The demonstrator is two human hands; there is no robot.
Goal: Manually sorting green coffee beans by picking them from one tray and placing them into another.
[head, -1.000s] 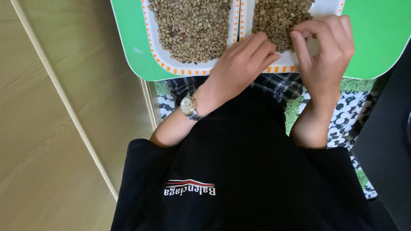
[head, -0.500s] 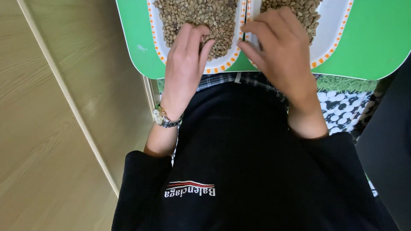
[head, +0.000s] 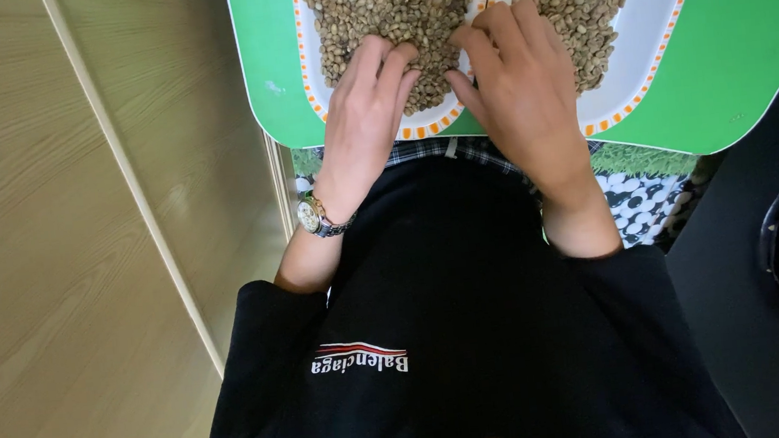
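pale wood-grain floor (head: 43, 281) at left, black top in front | green plastic tray (head: 733, 33) over lap | left hand (head: 363, 121), right hand (head: 519, 83) flat, fingers spread, gripping nothing, at near rims of two white orange-trimmed dishes (head: 645, 51) | matte oval beans (head: 397, 4) heaped in both

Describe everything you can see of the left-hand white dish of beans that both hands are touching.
The left dish is white with an orange dashed border and a rounded near corner, lying flat on a green tray. It looks like plastic or melamine. A thick layer of pale greenish-brown beans fills it; its far end is out of frame. The left hand rests fingers on the beans, the right hand spans its right edge beside a second dish.
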